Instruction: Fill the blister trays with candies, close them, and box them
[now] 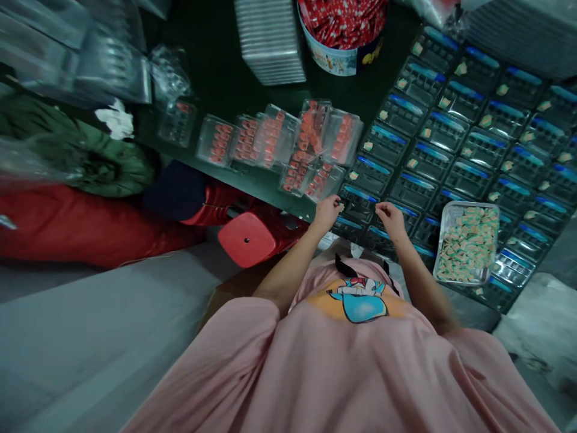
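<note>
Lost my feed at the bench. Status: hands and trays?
Left hand and right hand on near edge of dark compartmented plastic trays. Grips unclear. Clear tub of tan pieces right of them; clear boxes of orange pieces left.

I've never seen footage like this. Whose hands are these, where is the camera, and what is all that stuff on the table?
There is no machine here: a camera worn on a person's head looks down over their pink shirt at their own bare hands. The left hand and right hand rest at the near edge of a green table, on a grid of dark plastic trays with blue strips. Whether the fingers pinch anything is too small to tell. Beside the right hand sits a clear tub of small pale pieces. To the left lie clear cases of orange-red pieces. Farther back stand a stack of clear lids and a round tub of red packets.
</note>
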The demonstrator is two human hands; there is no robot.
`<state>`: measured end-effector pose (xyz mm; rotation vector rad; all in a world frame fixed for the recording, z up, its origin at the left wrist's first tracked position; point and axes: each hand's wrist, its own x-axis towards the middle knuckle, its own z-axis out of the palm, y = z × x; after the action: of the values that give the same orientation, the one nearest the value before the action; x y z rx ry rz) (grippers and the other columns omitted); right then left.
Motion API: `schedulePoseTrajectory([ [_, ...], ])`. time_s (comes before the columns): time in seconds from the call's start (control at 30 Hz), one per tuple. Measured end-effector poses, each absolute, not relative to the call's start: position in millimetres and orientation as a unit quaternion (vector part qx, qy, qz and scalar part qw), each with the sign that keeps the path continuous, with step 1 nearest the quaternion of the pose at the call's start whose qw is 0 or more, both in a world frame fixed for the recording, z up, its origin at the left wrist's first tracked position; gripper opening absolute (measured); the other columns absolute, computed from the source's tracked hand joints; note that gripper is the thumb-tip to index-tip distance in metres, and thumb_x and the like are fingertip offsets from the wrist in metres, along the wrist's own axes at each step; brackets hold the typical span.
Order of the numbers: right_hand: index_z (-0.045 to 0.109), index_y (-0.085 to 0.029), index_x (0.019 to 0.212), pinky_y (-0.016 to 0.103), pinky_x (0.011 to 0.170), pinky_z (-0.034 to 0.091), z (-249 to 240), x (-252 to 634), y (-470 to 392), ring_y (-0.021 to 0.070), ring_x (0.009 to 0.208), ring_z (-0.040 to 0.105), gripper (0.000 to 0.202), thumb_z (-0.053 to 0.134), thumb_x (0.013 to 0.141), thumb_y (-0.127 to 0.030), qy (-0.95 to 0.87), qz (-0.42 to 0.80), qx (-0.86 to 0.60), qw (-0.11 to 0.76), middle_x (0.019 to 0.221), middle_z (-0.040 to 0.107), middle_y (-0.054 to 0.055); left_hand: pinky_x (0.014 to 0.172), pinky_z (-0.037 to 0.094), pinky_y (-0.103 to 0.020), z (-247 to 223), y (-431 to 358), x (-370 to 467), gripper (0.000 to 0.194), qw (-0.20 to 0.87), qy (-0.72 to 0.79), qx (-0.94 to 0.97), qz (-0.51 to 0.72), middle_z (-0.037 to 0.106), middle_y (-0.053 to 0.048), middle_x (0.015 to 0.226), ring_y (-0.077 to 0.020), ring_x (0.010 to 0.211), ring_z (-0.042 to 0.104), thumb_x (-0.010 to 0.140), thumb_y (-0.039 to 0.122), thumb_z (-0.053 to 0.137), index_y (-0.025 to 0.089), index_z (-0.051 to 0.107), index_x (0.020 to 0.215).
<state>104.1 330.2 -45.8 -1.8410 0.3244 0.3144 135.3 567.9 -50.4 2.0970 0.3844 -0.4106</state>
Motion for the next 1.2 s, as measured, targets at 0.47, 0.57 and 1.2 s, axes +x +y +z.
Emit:
schedulePoseTrajectory([
  [0.47, 0.068, -0.019, 0.092, 0.035, 0.082, 0.050, -19.9, 74.0, 293.4, 0.0205, 0.084, 0.064, 0.026, 0.058, 0.080, -0.040, 0.157, 0.080, -0.803, 0.569, 0.093, 0.071, 0.007, 0.091, 0.043, -0.036, -62.1, 560.8, 138.4, 0.020, 0.307, 0.000, 0.940, -0.150, 0.067, -0.012, 0.095, -0.0254, 0.095, 0.060, 0.085, 0.018, 0.052, 0.016, 0.070, 0.094],
  [0.57, 0.068, -0.019, 0.091, 0.036, 0.083, 0.050, -15.4, 63.6, 268.6, 0.0208, 0.086, 0.064, 0.026, 0.059, 0.081, -0.040, 0.179, 0.053, -0.802, 0.568, 0.094, 0.070, 0.007, 0.089, 0.044, -0.035, -62.6, 559.5, 139.0, 0.022, 0.264, -0.015, 0.953, -0.150, 0.065, -0.014, 0.100, -0.0253, 0.097, 0.060, 0.088, 0.019, 0.049, 0.015, 0.070, 0.094],
  [1.2, 0.067, -0.015, 0.088, 0.037, 0.083, 0.051, -24.1, 7.1, 59.7, 0.0195, 0.080, 0.062, 0.028, 0.060, 0.076, -0.039, 0.324, -0.103, -0.821, 0.459, 0.086, 0.069, 0.008, 0.087, 0.046, -0.040, -52.5, 546.3, 152.7, 0.024, 0.072, 0.018, 0.983, -0.169, 0.064, -0.017, 0.101, -0.0298, 0.098, 0.060, 0.086, 0.022, 0.046, 0.014, 0.066, 0.095],
])
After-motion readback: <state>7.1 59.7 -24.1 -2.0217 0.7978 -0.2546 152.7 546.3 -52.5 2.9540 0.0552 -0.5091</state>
